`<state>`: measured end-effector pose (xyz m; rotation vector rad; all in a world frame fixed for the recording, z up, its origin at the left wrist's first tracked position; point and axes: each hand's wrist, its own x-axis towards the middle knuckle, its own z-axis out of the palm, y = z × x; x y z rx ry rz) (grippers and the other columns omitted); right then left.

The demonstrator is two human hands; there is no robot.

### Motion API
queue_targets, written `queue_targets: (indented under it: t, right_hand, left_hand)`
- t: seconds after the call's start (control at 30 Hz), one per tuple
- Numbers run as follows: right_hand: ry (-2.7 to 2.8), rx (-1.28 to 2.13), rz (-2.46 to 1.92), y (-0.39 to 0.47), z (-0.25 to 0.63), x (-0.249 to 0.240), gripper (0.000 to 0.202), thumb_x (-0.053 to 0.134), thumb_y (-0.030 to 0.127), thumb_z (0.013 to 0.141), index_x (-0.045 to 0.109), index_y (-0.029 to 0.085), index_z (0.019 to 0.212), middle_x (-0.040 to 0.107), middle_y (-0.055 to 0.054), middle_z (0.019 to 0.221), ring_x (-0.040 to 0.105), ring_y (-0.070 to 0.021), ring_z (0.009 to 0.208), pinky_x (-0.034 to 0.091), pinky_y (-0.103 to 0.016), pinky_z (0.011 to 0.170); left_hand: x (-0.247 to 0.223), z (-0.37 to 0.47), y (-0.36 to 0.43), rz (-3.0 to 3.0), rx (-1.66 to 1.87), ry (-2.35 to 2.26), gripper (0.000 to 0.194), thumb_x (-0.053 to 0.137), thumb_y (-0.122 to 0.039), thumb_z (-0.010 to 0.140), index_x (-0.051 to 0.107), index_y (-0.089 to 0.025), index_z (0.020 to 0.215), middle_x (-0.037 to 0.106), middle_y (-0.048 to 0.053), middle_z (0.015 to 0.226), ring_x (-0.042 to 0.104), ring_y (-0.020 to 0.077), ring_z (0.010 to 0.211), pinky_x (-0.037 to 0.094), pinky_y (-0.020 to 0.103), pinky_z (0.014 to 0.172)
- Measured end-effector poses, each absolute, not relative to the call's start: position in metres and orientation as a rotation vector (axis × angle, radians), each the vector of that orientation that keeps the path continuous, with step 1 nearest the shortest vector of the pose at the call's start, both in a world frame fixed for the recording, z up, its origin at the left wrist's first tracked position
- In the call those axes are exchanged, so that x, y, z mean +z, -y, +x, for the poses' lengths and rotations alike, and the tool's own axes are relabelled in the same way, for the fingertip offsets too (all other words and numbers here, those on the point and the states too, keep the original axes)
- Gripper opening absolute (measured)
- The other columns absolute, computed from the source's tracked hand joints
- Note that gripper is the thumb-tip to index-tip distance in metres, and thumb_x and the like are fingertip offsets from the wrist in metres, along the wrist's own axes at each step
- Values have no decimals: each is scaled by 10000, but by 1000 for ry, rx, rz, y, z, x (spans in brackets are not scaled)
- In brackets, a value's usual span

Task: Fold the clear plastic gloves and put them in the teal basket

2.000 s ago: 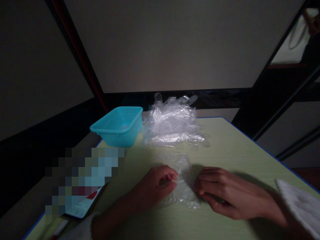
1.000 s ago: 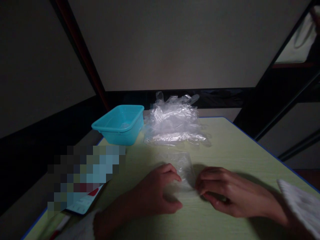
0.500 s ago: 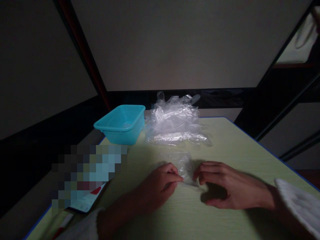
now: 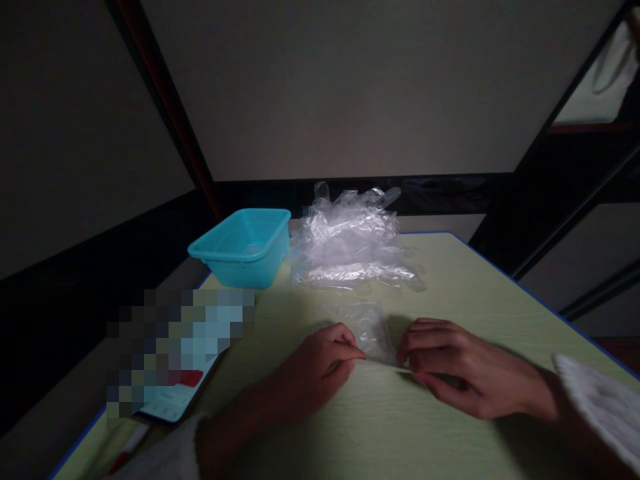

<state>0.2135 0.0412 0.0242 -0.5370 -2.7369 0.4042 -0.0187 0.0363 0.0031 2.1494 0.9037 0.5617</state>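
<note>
A thin, clear plastic glove lies folded nearly flat on the table, its finger shapes hard to make out. My left hand pinches its near edge between thumb and forefinger. At the near right corner, my right hand is closed with thumb and fingertips on the same edge, which is pulled into a thin straight line between both hands. Beyond them sits a loose pile of clear plastic gloves, with some finger shapes sticking out at its edges.
A turquoise plastic basin stands at the back left of the pale table, which has a blue edge. A phone, partly blurred out, lies at the left. Near my left sleeve is a red and white pen-like object. Panels rise behind the table.
My right hand has shifted slightly right, and its thumb has closed against the fingers on the glove's edge. That edge is now straighter. My left hand keeps its pinch.
</note>
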Motion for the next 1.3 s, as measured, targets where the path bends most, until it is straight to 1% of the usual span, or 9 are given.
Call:
queue_targets:
  t: [0.17, 0.27, 0.37, 0.53, 0.73, 0.9, 1.07, 1.17, 1.3]
  right_hand:
    - [2782, 249, -630, -42, 214, 20, 249, 512, 347, 850, 605, 118, 884, 633, -105, 826, 573, -207, 768, 474, -361, 700]
    - [2822, 122, -580, -44, 212, 14, 223, 473, 276, 879, 617, 122, 952, 655, -114, 920, 596, -215, 854, 500, -370, 741]
    - [2788, -49, -477, -45, 210, 10, 287, 358, 178, 920, 641, 129, 903, 670, -116, 980, 608, -202, 924, 512, -353, 792]
    - [2778, -178, -503, -43, 208, 11, 401, 259, 133, 938, 636, 119, 803, 699, -110, 873, 654, -181, 766, 543, -298, 652]
    - [2840, -91, -634, -41, 209, 13, 370, 263, 171, 951, 602, 160, 804, 653, -67, 670, 621, -152, 656, 491, -270, 594]
    - [2835, 15, -642, -42, 212, 14, 364, 249, 207, 959, 597, 148, 869, 633, -71, 672, 594, -149, 635, 456, -270, 577]
    - [2824, 55, -664, -43, 214, 12, 348, 265, 230, 959, 594, 149, 879, 618, -67, 678, 570, -144, 612, 426, -273, 573]
    - [2816, 103, -685, -44, 214, 12, 345, 265, 241, 957, 589, 155, 873, 603, -57, 664, 557, -140, 596, 410, -270, 568]
    - [2758, 243, -793, -45, 214, 12, 345, 275, 274, 958, 568, 170, 807, 581, -35, 629, 544, -133, 555, 383, -255, 529]
  left_hand:
    - [0, -18, -37, 2150, 582, -889, 283, 419, -64, 820, 680, -94, 927, 572, 74, 918, 543, 161, 874, 400, 243, 783]
    - [-1, -17, -38, 2146, 591, -891, 288, 418, -63, 813, 680, -82, 932, 573, 80, 909, 545, 168, 873, 405, 253, 783]
    - [-1, -18, -38, 2139, 584, -900, 291, 415, -66, 810, 680, -84, 929, 575, 82, 914, 546, 173, 885, 409, 258, 782]
    - [-2, -20, -38, 2147, 583, -892, 298, 412, -84, 814, 676, -97, 951, 579, 83, 934, 547, 173, 900, 411, 264, 798]
    - [2, -20, -37, 2118, 561, -896, 305, 410, -110, 817, 675, -107, 967, 595, 79, 935, 562, 167, 877, 419, 262, 785]
    - [6, -28, -40, 1983, 555, -944, 275, 498, -194, 767, 662, -128, 977, 617, 78, 972, 578, 172, 858, 450, 251, 727]
    - [9, -41, -50, 1850, 509, -983, 365, 576, -303, 717, 615, -126, 1034, 650, 78, 992, 597, 188, 843, 466, 283, 752]
    - [13, -47, -54, 1868, 450, -974, 313, 547, -331, 751, 629, -128, 974, 670, 72, 949, 612, 197, 835, 465, 285, 740]
    - [12, -52, -60, 1859, 576, -1035, 284, 436, -353, 836, 640, -157, 851, 684, 35, 828, 620, 178, 821, 445, 268, 759]
